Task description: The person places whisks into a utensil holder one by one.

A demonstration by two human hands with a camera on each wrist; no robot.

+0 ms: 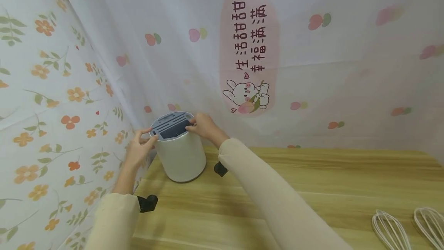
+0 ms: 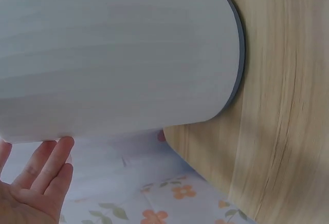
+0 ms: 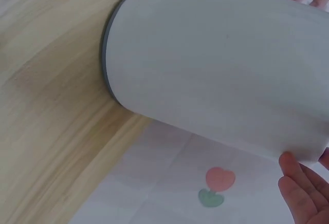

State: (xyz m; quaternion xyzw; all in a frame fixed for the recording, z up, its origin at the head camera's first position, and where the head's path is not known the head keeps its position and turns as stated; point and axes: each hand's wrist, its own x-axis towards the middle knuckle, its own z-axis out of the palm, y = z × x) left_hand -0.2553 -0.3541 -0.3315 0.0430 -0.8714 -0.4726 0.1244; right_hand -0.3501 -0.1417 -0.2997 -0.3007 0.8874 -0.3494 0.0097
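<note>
A white round knife holder (image 1: 181, 159) with a grey slotted top insert (image 1: 170, 120) stands upright at the left end of the table. At the left of its rim, my left hand (image 1: 136, 149) holds on with thumb and fingertips. My right hand (image 1: 207, 127) grips the right side of the rim, thumb over the edge by the larger opening. In the left wrist view, the left fingers (image 2: 54, 165) lie against the smooth white wall. The right wrist view shows the right fingertips (image 3: 289, 161) at the wall near the top. A dark base ring (image 3: 104, 54) runs round the bottom.
Two whisks (image 1: 392, 230) lie at the table's front right. The wooden table (image 1: 312, 176) ends at a white printed curtain (image 1: 329, 68) behind, and a floral curtain (image 1: 62, 126) hangs close on the left.
</note>
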